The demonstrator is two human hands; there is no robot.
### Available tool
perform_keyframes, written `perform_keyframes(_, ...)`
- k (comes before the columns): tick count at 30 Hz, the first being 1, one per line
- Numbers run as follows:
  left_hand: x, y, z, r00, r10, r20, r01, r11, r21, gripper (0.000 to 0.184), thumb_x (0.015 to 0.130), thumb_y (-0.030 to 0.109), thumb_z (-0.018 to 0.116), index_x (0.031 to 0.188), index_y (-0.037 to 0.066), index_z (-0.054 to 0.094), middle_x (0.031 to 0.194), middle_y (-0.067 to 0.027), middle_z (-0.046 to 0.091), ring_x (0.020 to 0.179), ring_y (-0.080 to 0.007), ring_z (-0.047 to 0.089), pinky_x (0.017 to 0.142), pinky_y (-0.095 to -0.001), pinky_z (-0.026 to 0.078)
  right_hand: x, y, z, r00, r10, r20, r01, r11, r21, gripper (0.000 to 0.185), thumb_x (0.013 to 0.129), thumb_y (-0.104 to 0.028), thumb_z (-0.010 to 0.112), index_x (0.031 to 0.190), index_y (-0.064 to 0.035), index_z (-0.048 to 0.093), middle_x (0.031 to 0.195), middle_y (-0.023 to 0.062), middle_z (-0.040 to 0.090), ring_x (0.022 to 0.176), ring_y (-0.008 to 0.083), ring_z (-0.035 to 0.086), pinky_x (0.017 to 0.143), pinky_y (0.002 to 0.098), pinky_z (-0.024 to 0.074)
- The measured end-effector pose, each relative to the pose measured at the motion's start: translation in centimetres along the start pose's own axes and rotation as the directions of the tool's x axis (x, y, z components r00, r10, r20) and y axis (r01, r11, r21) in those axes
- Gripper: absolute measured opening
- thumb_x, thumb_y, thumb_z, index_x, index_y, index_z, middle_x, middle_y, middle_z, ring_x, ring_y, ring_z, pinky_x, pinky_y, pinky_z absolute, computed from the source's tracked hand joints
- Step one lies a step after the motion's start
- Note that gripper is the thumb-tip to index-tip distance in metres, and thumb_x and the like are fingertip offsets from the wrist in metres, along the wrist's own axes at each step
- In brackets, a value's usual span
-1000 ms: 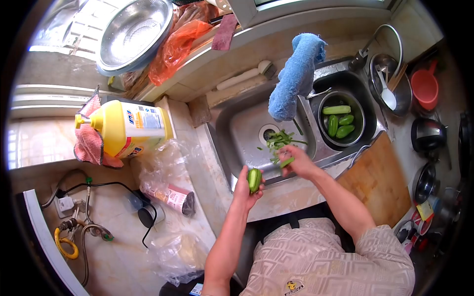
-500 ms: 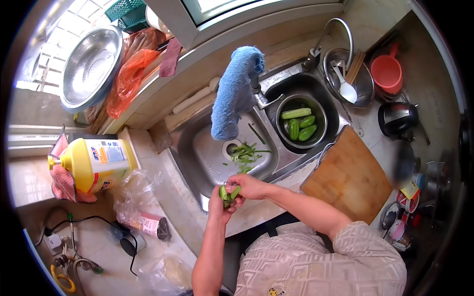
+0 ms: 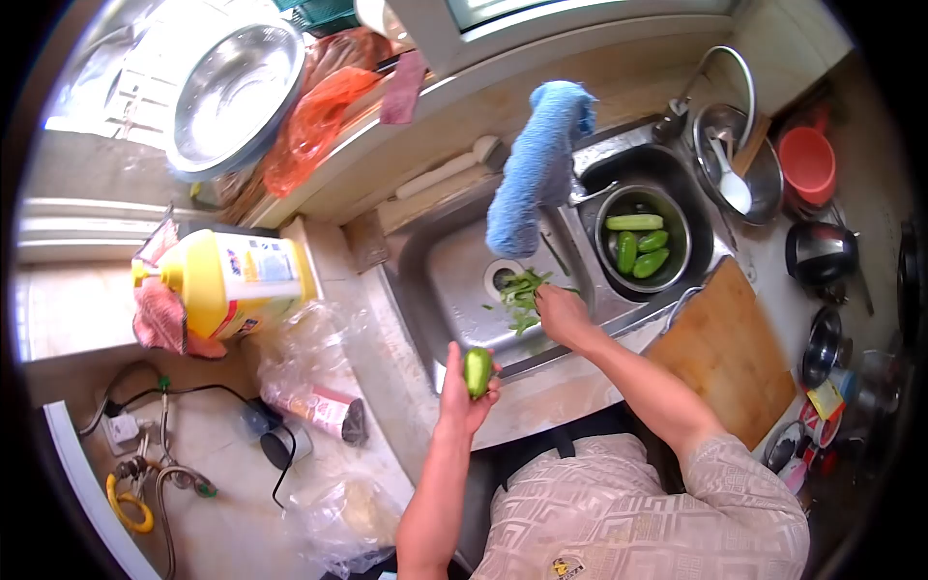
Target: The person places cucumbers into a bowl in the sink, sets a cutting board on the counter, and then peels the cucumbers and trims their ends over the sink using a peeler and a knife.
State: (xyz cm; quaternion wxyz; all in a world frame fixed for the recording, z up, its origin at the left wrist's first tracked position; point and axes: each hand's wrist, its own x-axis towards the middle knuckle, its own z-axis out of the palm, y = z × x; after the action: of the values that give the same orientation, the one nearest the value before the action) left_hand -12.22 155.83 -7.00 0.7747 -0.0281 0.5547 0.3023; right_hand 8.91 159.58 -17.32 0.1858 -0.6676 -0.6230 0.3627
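Observation:
My left hand [image 3: 469, 398] is closed around a short green cucumber [image 3: 478, 372], held over the front rim of the sink. My right hand [image 3: 563, 314] reaches down into the left basin [image 3: 449, 280], at the edge of a heap of green peelings [image 3: 520, 290]. Its fingers are drawn together; what they hold, if anything, is hidden. In the right basin stands a metal pot [image 3: 684, 253] with several cucumbers [image 3: 651, 263] in it, one of them paler. A blue cloth [image 3: 541, 164] wraps the tap above the left basin.
A wooden cutting board [image 3: 730, 358] lies right of the sink. Beyond it are a metal bowl [image 3: 764, 198] with utensils, a red dipper [image 3: 807, 164] and a kettle [image 3: 822, 253]. At left are a yellow jug [image 3: 208, 285], plastic bags [image 3: 314, 343] and cables.
My hands have come apart. The right one moved from the cucumber to the peelings in the basin; the left still holds the cucumber. The view has shifted, so the scene sits further right.

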Motion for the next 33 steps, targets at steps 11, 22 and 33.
perform_keyframes(11, 3.0, -1.1, 0.5, 1.000, -0.008, -0.026, 0.013, 0.979, 0.203, 0.048, 0.098, 0.048, 0.030, 0.095, 0.008, 0.056, 0.068, -0.0092, 0.059, 0.048, -0.0147, 0.045, 0.040, -0.0230, 0.029, -4.3, -7.6, -2.2, 0.837, -0.133, 0.531, -0.419, 0.467, 0.778, 0.025, 0.098, -0.024, 0.056, 0.086, -0.0022, 0.056, 0.065, 0.0018, 0.056, 0.050, 0.0072, 0.052, 0.047, 0.0250, 0.0482)
perform_keyframes(22, 2.1, -0.1, -1.3, 0.998, -0.052, 0.018, 0.048, 0.982, 0.180, 0.049, 0.098, 0.048, 0.032, 0.093, 0.006, 0.056, 0.068, -0.0120, 0.059, 0.039, -0.0118, 0.035, 0.034, -0.0212, 0.022, -3.0, -8.1, 0.8, 0.819, -0.132, 0.558, -0.477, 0.383, 0.791, 0.028, 0.097, -0.026, 0.057, 0.083, -0.0017, 0.057, 0.060, 0.0011, 0.052, 0.049, 0.0075, 0.047, 0.044, 0.0260, 0.0424)
perform_keyframes(33, 0.2, -0.2, -2.1, 0.996, 0.068, -0.049, -0.061, 0.991, 0.123, 0.050, 0.098, 0.056, 0.036, 0.107, 0.010, 0.053, 0.073, -0.0053, 0.053, 0.056, -0.0131, 0.049, 0.046, -0.0274, 0.038, -0.2, -3.6, 0.7, 0.939, 0.124, 0.320, -0.332, 0.557, 0.761, 0.024, 0.093, -0.022, 0.060, 0.081, -0.0012, 0.058, 0.058, 0.0024, 0.052, 0.045, 0.0103, 0.051, 0.040, 0.0267, 0.0435)
